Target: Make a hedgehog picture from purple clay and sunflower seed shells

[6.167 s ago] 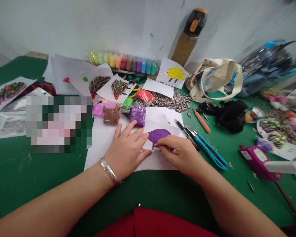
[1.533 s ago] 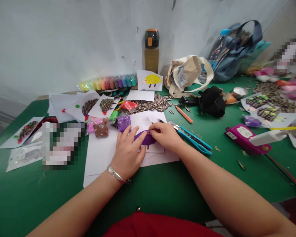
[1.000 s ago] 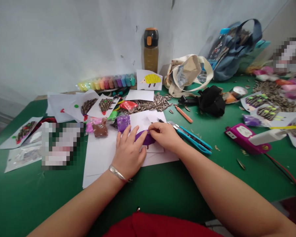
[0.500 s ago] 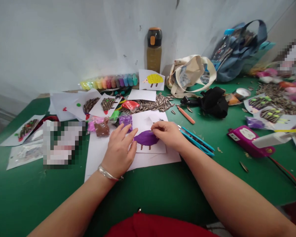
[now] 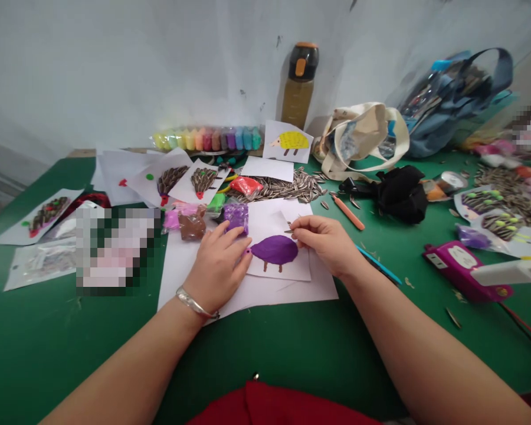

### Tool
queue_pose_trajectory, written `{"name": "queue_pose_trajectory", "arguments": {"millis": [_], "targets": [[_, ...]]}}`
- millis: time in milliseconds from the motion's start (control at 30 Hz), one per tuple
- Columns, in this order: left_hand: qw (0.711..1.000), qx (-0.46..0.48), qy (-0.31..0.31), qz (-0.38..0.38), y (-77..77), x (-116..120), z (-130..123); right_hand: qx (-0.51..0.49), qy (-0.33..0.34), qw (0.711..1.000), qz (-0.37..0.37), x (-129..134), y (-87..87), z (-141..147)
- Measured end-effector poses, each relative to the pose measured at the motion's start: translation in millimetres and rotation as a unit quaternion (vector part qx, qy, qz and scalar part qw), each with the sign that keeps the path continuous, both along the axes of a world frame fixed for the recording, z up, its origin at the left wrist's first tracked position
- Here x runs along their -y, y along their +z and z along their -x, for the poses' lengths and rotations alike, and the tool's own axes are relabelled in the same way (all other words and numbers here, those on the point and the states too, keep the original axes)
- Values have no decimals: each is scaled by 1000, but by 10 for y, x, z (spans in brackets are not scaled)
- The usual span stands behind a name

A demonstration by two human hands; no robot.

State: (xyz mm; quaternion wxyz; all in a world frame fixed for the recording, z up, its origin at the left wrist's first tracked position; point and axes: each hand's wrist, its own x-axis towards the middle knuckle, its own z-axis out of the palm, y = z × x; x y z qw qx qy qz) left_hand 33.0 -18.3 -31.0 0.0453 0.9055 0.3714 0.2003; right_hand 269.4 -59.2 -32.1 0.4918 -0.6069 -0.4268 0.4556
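A flat purple clay oval (image 5: 275, 249) lies beside the left hand's (image 5: 216, 265) spread, empty fingers, and I can't tell if the right hand's (image 5: 325, 242) nearly closed fingers grip anything.

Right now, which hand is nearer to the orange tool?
Right. The right hand is just in front and to the left of the orange tool; the left hand is farther left, by the purple shape's left end.
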Motion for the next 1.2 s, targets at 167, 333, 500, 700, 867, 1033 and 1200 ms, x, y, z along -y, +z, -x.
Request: {"name": "queue_pose_trajectory", "arguments": {"millis": [167, 333, 500, 700, 867, 1033, 1200], "targets": [[1000, -2, 6, 0, -4, -66, 42, 50, 2, 999, -2, -7, -24, -7], [999, -29, 14, 2, -34, -104, 66, 148, 26, 989, -12, -22, -88, -17], [999, -5, 31, 3, -38, -161, 114, 133, 33, 990, -28, -35, -125, -31], [998, 55, -5, -37, 64, -106, 83, 135, 39, 990, -32, -47, -145, -36], [999, 43, -11, -10, 103, -60, 81, 138, 35, 989, -33, -65, -170, -45], [999, 15, -26, 29, 66, -52, 72, 139, 30, 989, -29, -78, -182, -57], [998, 13, -36, 54, 76, -26, 51, 142, 33, 989, -30, -84, -187, -65]]}}
